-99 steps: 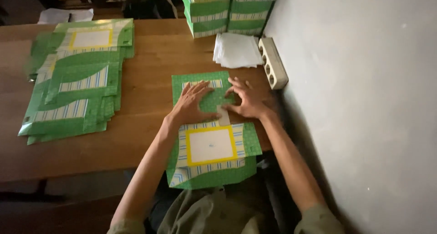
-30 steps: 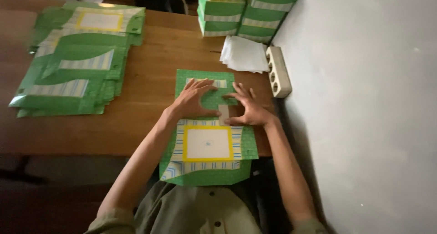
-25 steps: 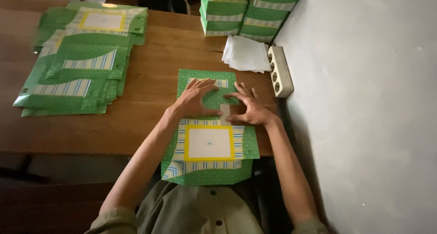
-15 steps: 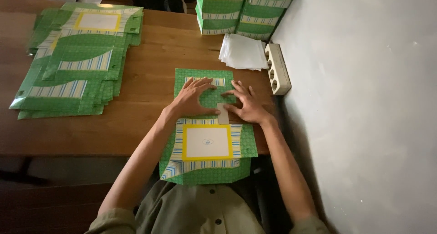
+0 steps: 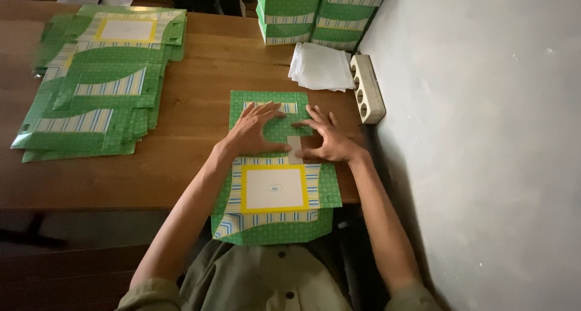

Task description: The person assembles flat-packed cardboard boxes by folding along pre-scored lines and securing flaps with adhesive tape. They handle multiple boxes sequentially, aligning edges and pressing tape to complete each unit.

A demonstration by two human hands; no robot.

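Note:
A flat green cardboard box blank (image 5: 273, 190) with a yellow-framed white panel lies on the wooden table (image 5: 187, 160), its near end hanging over the table edge toward me. My left hand (image 5: 257, 129) presses flat on the blank's upper part, fingers spread. My right hand (image 5: 324, 140) presses beside it, fingertips at a small grey rectangular tab (image 5: 295, 149) between both hands. Neither hand grips anything.
A spread stack of the same flat green blanks (image 5: 97, 84) covers the table's left side. Folded green boxes (image 5: 315, 11) are stacked at the back by the grey wall. White plastic bags (image 5: 319, 68) and a white power strip (image 5: 367, 88) lie to the right.
Both hands stay pressed on the blank, with small finger shifts around the grey tab. The camera view has drifted slightly.

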